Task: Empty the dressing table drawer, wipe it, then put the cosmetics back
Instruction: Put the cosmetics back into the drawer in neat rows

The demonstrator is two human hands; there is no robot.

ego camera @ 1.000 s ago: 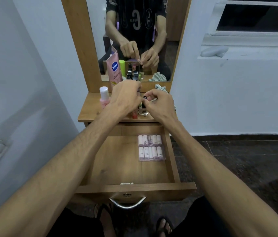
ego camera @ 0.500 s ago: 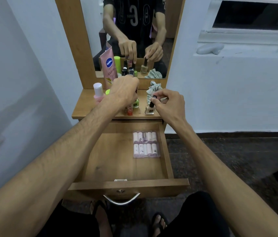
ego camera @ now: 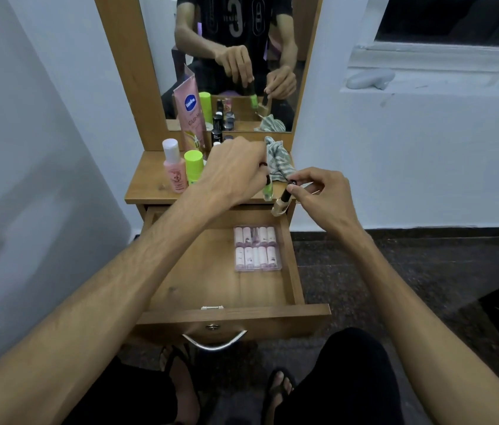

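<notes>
Green polish bottle (ego camera: 268,190) in left hand (ego camera: 236,170), gold one (ego camera: 282,202) in right hand (ego camera: 318,194).

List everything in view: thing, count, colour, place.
drawer: one, wood, pulled open
clear case of tubes: one, pinkish, drawer's back right
pink bottle: one, white cap, tabletop left
green-capped bottle: one, beside it
pink tube: one, against mirror
striped cloth: one, grey-white, tabletop right
green nail polish: one, held by left hand
beige nail polish: one, dark cap, pinched by right hand
</notes>
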